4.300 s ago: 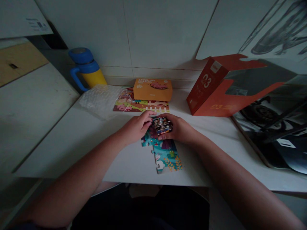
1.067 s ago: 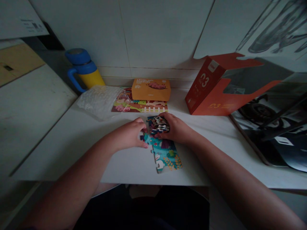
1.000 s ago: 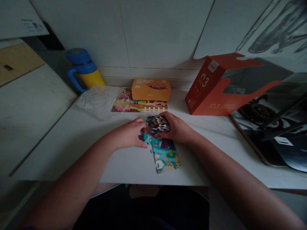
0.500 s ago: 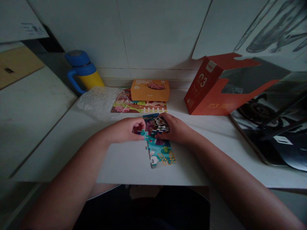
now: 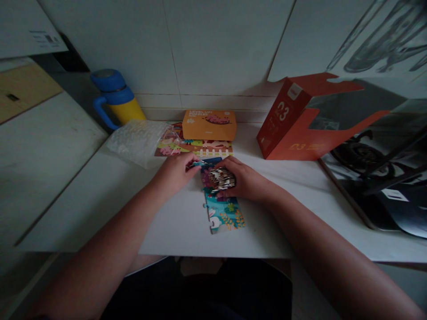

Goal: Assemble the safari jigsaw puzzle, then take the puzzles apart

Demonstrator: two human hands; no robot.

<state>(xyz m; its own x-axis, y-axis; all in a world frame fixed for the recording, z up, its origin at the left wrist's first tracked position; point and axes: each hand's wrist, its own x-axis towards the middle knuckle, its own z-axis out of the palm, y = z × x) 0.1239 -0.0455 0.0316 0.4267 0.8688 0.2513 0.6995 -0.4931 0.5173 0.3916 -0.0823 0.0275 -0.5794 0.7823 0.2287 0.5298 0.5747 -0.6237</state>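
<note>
Between the thumb and fingers of my left hand [image 5: 176, 171] is a teal jigsaw puzzle piece [image 5: 199, 163], held near the top left of a partly joined puzzle [image 5: 223, 211]. My right hand [image 5: 245, 180] is closed around a thick stack of puzzle pieces [image 5: 222, 178], their pale edges facing left. This stack sits over the puzzle's upper part and hides some of it. The joined strip lies flat on the white table, showing a white rabbit, orange plants and a teal ground, with knobs along its left edge.
Behind my hands, an orange puzzle box [image 5: 209, 126] stands on a farm picture sheet [image 5: 216, 148]. Bubble wrap [image 5: 133, 141] and a blue-and-yellow flask [image 5: 122, 104] are at the back left. To the right are a red-orange carton [image 5: 290, 129] and a black gas stove [image 5: 370, 186].
My left hand has moved up and away from the middle of the puzzle, carrying the teal piece. The stack in my right hand has tilted and shows more of its edges.
</note>
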